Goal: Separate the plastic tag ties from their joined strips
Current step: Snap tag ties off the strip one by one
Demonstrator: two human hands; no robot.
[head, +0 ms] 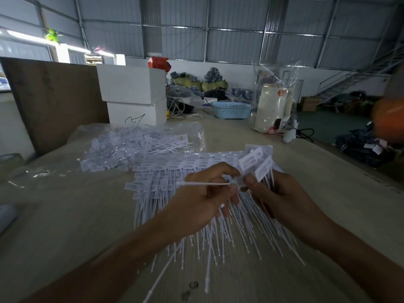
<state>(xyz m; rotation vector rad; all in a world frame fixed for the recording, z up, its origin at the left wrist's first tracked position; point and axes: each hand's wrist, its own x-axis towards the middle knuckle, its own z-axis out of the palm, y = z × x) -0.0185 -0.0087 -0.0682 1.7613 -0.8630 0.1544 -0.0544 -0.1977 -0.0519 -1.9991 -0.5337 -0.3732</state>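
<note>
Where fingers [232, 188] meet, tag tie [205, 183].

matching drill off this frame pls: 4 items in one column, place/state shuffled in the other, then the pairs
Items
1. single tag tie
2. blue basket
3. clear bag of tag ties
4. white boxes

Place or state
A. stacked two high at the far left of the table
B. lying flat on the table, behind the loose pile
C. pinched in the left hand, its tail pointing left
D. far end of the table, beside a bagged white appliance

Pairs: 1-C, 2-D, 3-B, 4-A

The right hand holds a small bunch of joined ties.
</note>
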